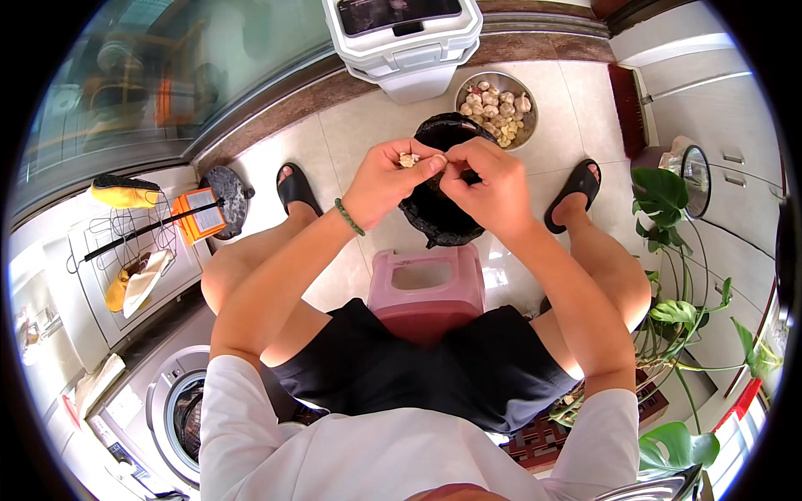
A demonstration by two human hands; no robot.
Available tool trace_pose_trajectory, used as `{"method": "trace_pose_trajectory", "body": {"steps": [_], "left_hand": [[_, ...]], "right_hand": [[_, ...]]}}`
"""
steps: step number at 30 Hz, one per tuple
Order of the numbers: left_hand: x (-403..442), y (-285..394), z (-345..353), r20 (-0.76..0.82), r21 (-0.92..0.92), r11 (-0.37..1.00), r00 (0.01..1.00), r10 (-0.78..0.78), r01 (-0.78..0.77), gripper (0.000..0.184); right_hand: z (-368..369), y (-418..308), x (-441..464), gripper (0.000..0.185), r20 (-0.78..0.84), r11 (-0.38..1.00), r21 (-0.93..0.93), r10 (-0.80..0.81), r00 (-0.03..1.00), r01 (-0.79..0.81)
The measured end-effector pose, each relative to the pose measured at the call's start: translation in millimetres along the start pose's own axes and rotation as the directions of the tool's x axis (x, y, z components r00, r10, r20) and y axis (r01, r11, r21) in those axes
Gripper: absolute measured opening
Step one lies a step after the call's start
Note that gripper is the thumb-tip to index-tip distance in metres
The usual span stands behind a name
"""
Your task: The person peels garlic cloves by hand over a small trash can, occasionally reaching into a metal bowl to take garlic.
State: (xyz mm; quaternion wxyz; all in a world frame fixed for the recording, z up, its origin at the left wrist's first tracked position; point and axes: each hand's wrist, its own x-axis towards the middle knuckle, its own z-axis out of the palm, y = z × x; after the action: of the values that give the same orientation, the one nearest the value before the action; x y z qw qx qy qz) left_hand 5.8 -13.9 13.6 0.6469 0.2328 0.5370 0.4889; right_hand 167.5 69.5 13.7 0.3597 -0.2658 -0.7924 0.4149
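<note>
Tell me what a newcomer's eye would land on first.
Probably the left hand, holding garlic, and the right hand meeting it over the black-lined bin. Next, the metal bowl of garlic bulbs on the floor beyond, then the pink stool between the legs.

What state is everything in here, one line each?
Left hand: curled around garlic
Right hand: fingertips pinched at garlic
Bin: open, bag-lined
Bowl: holding bulbs and loose cloves
Slippers: worn
Stool: upright
Washer: on or off, unclear
</note>
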Motion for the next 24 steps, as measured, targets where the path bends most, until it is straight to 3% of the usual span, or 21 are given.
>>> {"method": "trace_pose_trajectory", "body": {"steps": [8, 13, 17, 19, 24], "left_hand": [[-1.5, -2.3, -3.4, 0.029, -0.019, 0.999, 0.998, -0.048, 0.048, 0.017], [-3.1, 1.9, -3.8, 0.052, -0.085, 0.993, 0.995, -0.083, 0.088, 0.019], [-2.4, 5.6, -3.9, 0.069, -0.050, 0.997, 0.996, -0.052, 0.056, 0.022], [-2.7, 7.6, -1.8, 0.064, -0.048, 0.997, 0.996, -0.055, 0.058, 0.023], [-1.9, 4.6, -3.4, 0.063, -0.129, 0.990, 0.997, -0.044, 0.051, 0.026]], "right_hand": [[2.3, 6.7, -2.6, 0.014, -0.013, 0.987, -0.127, -0.102, 0.995, 0.100], [-0.6, 3.4, -2.2, 0.012, 0.025, 0.998, 0.025, 0.060, 0.998, -0.061], [-0.5, 6.6, -1.1, 0.011, 0.025, 0.996, 0.069, 0.063, 0.998, -0.065], [-0.3, 8.3, -0.3, 0.011, 0.000, 0.978, 0.182, 0.108, 0.994, -0.106], [-8.8, -6.4, 5.6, 0.011, 0.042, 0.992, 0.125, 0.018, 0.999, -0.023]]}}
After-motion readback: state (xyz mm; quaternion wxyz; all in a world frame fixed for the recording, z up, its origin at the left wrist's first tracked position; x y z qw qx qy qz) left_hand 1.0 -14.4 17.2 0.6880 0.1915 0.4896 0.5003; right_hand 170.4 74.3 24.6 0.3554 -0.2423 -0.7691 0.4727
